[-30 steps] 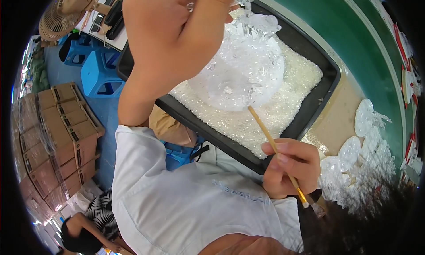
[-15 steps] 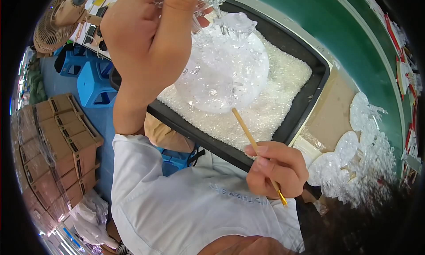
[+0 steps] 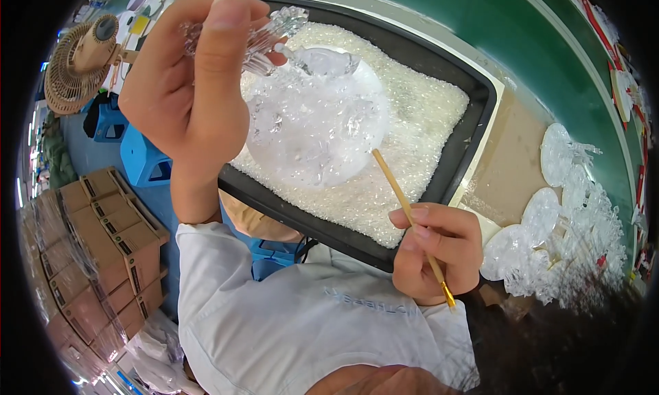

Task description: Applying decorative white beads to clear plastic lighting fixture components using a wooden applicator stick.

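My left hand (image 3: pixel 195 79) is closed around the clear, branching upper part of a transparent plastic ornament (image 3: pixel 271 41). Its wide round base (image 3: pixel 319 124), frosted and dotted with glittery bits, is held over a black tray (image 3: pixel 480 124) of whitish glitter granules (image 3: pixel 429 107). Between the fingers and thumb of my right hand (image 3: pixel 439 251) is a thin paintbrush (image 3: pixel 392 177). The plain wooden end points at the base's right edge; whether it touches I cannot tell. Its bristles, beyond a gold ferrule, point back toward my body.
Several clear plastic pieces with round discs (image 3: pixel 542 216) are heaped to the right, beside brown cardboard (image 3: pixel 504 155) on the green table (image 3: pixel 480 24). A beige fan (image 3: pixel 79 65), blue stools (image 3: pixel 144 161) and stacked cartons (image 3: pixel 103 237) stand at the left.
My left hand has shifted left with the ornament, whose base has turned a little. The brush's wooden end has moved from the base's near edge to its right edge. The whole view has shifted slightly.
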`<move>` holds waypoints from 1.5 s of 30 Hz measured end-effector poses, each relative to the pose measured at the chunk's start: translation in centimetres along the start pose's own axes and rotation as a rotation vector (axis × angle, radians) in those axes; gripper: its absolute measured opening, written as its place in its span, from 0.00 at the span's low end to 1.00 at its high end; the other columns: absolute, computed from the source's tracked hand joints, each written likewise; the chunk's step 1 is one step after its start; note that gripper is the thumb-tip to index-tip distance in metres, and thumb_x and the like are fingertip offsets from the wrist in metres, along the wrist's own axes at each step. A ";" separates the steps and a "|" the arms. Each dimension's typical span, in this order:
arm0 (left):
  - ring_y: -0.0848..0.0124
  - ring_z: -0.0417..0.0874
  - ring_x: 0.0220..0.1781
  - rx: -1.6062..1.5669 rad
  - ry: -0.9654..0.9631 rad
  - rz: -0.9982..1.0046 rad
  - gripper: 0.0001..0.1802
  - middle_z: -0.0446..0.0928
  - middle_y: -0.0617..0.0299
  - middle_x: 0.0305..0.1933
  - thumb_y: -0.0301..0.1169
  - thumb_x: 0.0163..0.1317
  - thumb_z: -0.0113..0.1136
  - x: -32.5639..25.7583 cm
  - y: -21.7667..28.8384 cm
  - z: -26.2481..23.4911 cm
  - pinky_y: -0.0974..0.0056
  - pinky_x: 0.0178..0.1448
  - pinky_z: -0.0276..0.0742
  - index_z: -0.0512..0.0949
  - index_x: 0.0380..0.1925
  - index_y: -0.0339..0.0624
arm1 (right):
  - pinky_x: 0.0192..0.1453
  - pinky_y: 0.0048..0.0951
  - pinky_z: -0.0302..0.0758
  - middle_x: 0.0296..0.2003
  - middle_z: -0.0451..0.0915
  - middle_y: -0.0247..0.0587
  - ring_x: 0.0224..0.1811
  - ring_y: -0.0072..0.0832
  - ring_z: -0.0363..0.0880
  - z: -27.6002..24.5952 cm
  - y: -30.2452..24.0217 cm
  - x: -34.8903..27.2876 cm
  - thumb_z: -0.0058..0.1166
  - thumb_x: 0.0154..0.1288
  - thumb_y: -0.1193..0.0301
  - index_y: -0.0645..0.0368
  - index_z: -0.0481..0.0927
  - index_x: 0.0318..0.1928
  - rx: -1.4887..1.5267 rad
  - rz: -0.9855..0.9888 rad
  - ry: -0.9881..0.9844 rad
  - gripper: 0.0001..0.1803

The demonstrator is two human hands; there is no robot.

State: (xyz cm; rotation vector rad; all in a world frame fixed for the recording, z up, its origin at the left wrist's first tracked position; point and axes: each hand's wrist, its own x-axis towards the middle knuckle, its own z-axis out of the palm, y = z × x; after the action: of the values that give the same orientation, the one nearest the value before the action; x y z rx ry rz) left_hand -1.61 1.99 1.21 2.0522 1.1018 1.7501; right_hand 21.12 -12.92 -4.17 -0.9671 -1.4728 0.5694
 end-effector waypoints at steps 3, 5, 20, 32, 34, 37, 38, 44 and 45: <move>0.71 0.85 0.29 0.123 -0.058 0.026 0.13 0.86 0.53 0.34 0.28 0.75 0.57 0.3 0.7 0.5 0.71 0.38 0.79 0.83 0.38 0.25 | 0.36 0.33 0.90 0.42 0.79 0.58 0.31 0.40 0.89 0.0 0.2 0.0 0.53 0.61 0.85 0.66 0.76 0.42 -0.003 0.013 0.023 0.09; 0.71 0.85 0.29 0.096 -0.038 0.006 0.13 0.86 0.53 0.34 0.28 0.75 0.57 0.2 0.6 0.8 0.71 0.38 0.79 0.83 0.38 0.26 | 0.36 0.32 0.90 0.42 0.79 0.58 0.30 0.40 0.89 -0.1 0.2 0.0 0.54 0.61 0.85 0.66 0.76 0.42 0.027 -0.004 0.008 0.09; 0.85 0.70 0.24 0.051 0.044 0.008 0.12 0.85 0.61 0.29 0.30 0.73 0.61 -0.1 0.9 1.3 0.77 0.29 0.62 0.85 0.35 0.29 | 0.36 0.32 0.90 0.41 0.80 0.58 0.31 0.39 0.89 0.0 0.7 0.1 0.55 0.61 0.87 0.67 0.76 0.40 0.094 0.007 0.008 0.08; 0.76 0.80 0.24 0.067 -0.014 0.017 0.12 0.86 0.54 0.30 0.28 0.73 0.60 -0.3 1.5 1.0 0.74 0.31 0.73 0.83 0.34 0.27 | 0.33 0.33 0.86 0.39 0.79 0.55 0.30 0.38 0.86 -0.2 1.2 -0.5 0.52 0.58 0.84 0.67 0.77 0.40 0.177 0.015 0.067 0.09; 0.73 0.83 0.24 0.050 -0.047 -0.004 0.12 0.86 0.52 0.30 0.27 0.72 0.59 -0.5 1.4 1.0 0.72 0.31 0.77 0.82 0.34 0.27 | 0.30 0.33 0.84 0.38 0.79 0.53 0.29 0.37 0.84 -0.5 1.6 -0.4 0.52 0.59 0.84 0.66 0.78 0.40 0.174 0.002 0.083 0.09; 0.70 0.83 0.23 0.045 -0.041 0.053 0.12 0.85 0.49 0.29 0.26 0.72 0.59 -0.2 1.2 1.4 0.69 0.30 0.79 0.82 0.34 0.25 | 0.25 0.34 0.76 0.37 0.80 0.45 0.25 0.33 0.80 -2.6 1.5 -0.3 0.54 0.60 0.81 0.54 0.82 0.48 0.377 -0.132 -0.120 0.16; 0.68 0.84 0.23 0.036 -0.050 0.101 0.11 0.85 0.48 0.29 0.26 0.72 0.58 -0.4 1.2 1.1 0.68 0.29 0.80 0.81 0.34 0.25 | 0.23 0.34 0.74 0.36 0.81 0.42 0.23 0.32 0.78 -2.8 1.1 -1.0 0.54 0.60 0.81 0.48 0.83 0.52 0.403 -0.142 -0.126 0.20; 0.62 0.86 0.24 -0.016 -0.083 0.241 0.11 0.84 0.47 0.30 0.27 0.73 0.59 -0.9 0.5 0.0 0.64 0.29 0.82 0.77 0.36 0.25 | 0.23 0.30 0.74 0.36 0.82 0.37 0.21 0.29 0.76 -2.1 0.8 -1.3 0.56 0.62 0.82 0.34 0.80 0.58 0.527 -0.107 -0.125 0.29; 0.60 0.86 0.25 -0.016 -0.071 0.248 0.12 0.84 0.48 0.30 0.28 0.73 0.59 -1.1 0.5 -0.1 0.64 0.29 0.82 0.76 0.37 0.25 | 0.23 0.29 0.74 0.36 0.82 0.36 0.21 0.28 0.76 -2.0 0.7 -1.0 0.56 0.62 0.83 0.31 0.80 0.59 0.552 -0.106 -0.127 0.31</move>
State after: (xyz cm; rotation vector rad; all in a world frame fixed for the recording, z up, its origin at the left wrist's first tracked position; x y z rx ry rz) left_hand -1.52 0.85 0.75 2.3050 0.8405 1.7701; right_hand 23.12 -13.73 -4.96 -0.4247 -1.3607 0.9113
